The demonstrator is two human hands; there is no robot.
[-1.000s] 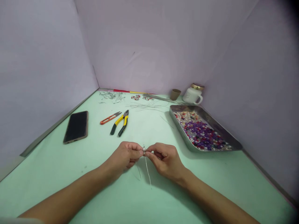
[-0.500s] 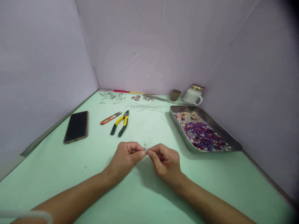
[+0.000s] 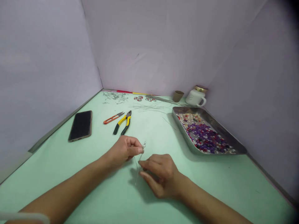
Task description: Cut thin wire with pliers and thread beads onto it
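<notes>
Between thumb and forefinger, my left hand [image 3: 128,150] pinches a small piece of clear beads on wire [image 3: 144,145], whose top sticks up past the fingertips. Thin wire ends hang down below it. My right hand [image 3: 161,175] is lower and to the right, thumb and forefinger apart, with the forefinger tip at the hanging wire [image 3: 140,158]. Nothing is gripped between those two fingertips. Beyond my left hand lie yellow-and-black pliers [image 3: 127,119] and orange thread snips [image 3: 113,118].
A metal tray [image 3: 187,140] of mixed beads stands on the right. Behind it are a white mug [image 3: 194,97] and a brown cup [image 3: 178,96]. A phone [image 3: 80,125] lies left. Loose wires [image 3: 149,107] and beaded pieces [image 3: 138,98] lie at the back.
My right hand has left the beaded piece, moving down and parting its thumb and forefinger. My left hand still holds the piece, slightly higher. The view has shifted a little.
</notes>
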